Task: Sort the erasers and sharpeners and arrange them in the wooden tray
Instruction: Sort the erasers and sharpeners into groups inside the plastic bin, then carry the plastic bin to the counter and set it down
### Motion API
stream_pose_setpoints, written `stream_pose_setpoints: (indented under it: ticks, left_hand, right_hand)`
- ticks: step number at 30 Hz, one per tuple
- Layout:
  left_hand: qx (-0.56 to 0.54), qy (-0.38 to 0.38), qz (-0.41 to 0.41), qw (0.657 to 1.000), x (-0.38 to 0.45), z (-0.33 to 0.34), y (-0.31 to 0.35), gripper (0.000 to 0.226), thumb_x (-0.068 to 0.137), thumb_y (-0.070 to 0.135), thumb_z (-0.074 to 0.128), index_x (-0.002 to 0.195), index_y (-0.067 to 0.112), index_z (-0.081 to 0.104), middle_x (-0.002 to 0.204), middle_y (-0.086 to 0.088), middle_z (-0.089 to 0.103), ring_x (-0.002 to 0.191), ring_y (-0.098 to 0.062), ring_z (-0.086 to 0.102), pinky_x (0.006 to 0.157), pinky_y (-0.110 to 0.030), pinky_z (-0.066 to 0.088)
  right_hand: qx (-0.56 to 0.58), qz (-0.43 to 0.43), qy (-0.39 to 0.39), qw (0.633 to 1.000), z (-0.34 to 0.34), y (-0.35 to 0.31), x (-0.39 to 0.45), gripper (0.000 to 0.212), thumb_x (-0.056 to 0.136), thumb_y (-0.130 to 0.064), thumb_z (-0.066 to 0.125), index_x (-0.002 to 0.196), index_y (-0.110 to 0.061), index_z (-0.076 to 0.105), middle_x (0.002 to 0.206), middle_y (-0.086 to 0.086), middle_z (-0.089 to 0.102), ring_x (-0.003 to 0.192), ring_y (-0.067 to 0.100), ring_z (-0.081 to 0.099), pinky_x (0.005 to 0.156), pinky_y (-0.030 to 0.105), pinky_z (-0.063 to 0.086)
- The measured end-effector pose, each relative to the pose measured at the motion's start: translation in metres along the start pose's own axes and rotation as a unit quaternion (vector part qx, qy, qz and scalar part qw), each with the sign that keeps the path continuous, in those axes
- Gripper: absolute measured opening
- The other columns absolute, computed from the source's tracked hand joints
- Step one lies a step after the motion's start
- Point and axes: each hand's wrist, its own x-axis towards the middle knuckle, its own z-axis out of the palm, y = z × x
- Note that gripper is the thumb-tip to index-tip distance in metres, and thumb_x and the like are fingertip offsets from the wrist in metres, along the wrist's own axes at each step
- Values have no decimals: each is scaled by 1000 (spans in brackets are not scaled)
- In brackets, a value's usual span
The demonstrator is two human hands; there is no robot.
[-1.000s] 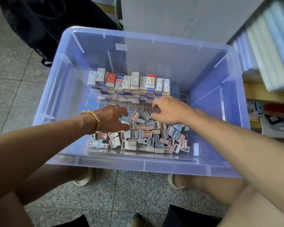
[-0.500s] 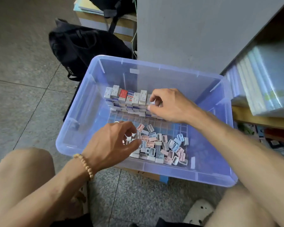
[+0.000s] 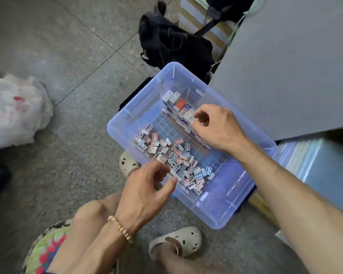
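Note:
A translucent blue bin [image 3: 117, 125] stands on the floor. Boxed erasers [image 3: 178, 104] are stacked in a row along its far end. A loose pile of small pink, blue and white sharpeners [image 3: 172, 155] covers its near half. My left hand [image 3: 147, 190], with a bead bracelet, hovers over the bin's near rim at the edge of the pile; its fingers are curled and any hold is hidden. My right hand [image 3: 218, 127] reaches to the eraser row, thumb and forefinger pinching an eraser there. No wooden tray shows in this view.
A black backpack [image 3: 174, 42] lies beyond the bin, and a white plastic bag [image 3: 16, 109] sits on the tiled floor at left. A grey cabinet panel [image 3: 285, 66] and stacked clear sheets [image 3: 315, 161] close off the right side. My feet in beige clogs [image 3: 186, 240] are by the bin.
My right hand left the sharpener pile and went to the eraser row. My left hand drew back from the pile to the near rim. The view swung left and tilted.

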Motion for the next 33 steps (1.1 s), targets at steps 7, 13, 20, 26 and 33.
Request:
stream_pose_setpoints:
  ticks: [7, 13, 20, 26, 33]
  left_hand:
    - [-92, 141, -179, 969, -15, 4, -12, 18, 81, 42, 72, 82, 25, 66, 78, 13, 66, 74, -6, 62, 73, -36, 53]
    - [-144, 210, -291, 922, -3, 22, -3, 29, 76, 29, 80, 96, 21, 59, 93, 7, 58, 85, -13, 56, 77, -32, 46]
    - [-196, 253, -373, 871, 11, 67, -1, 65, 71, 21, 85, 121, 13, 44, 109, -1, 47, 99, -20, 49, 87, -27, 38]
    - [-215, 284, -365, 860, 20, 100, 0, 78, 81, 19, 76, 146, 20, 33, 125, -7, 57, 111, -25, 55, 88, -31, 41]
    - [-218, 342, -383, 830, 24, 114, 2, 77, 85, 10, 71, 150, 26, 33, 83, -15, 62, 72, -29, 57, 64, -32, 36]
  right_hand:
    - [-25, -29, 9, 999, -19, -25, 59, 15, 87, -27, 61, 98, -20, 69, 97, -1, 68, 93, 19, 63, 89, 32, 49]
    - [-43, -33, 7, 998, -16, -22, 84, 26, 90, -24, 62, 114, -14, 65, 107, 1, 60, 101, 20, 60, 90, 28, 43]
    - [-82, -67, 32, 994, 0, -17, 126, 52, 90, -24, 61, 137, -7, 48, 130, 12, 49, 120, 26, 45, 94, 26, 33]
    - [-126, -46, 7, 991, 21, 1, 155, 54, 95, -31, 55, 141, -4, 43, 131, 16, 46, 117, 33, 50, 92, 36, 38]
    - [-111, -73, 26, 991, 29, 25, 165, 36, 100, -28, 49, 130, -8, 52, 113, 19, 65, 105, 37, 57, 82, 36, 38]
